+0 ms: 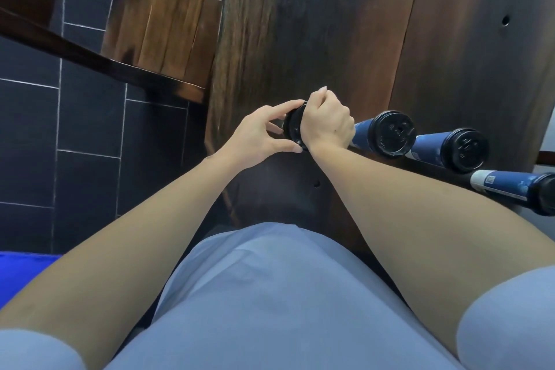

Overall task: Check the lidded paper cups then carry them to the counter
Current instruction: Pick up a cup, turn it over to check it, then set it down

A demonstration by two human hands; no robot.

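A row of blue paper cups with black lids stands on the dark wooden table [300, 24]. My right hand [327, 120] is wrapped around the leftmost cup, whose body is hidden behind the hand. Only that cup's black lid [292, 129] shows. My left hand [261, 135] pinches the lid's rim between fingers and thumb. To the right stand a second cup [390, 134], a third cup [464, 149] and a fourth cup [516, 189] at the frame's right edge, all untouched.
A brown wooden bench or chair [168, 27] stands left of the table over a dark tiled floor [84, 144]. A blue object [21, 267] lies at the lower left. The table's left edge runs just left of my hands.
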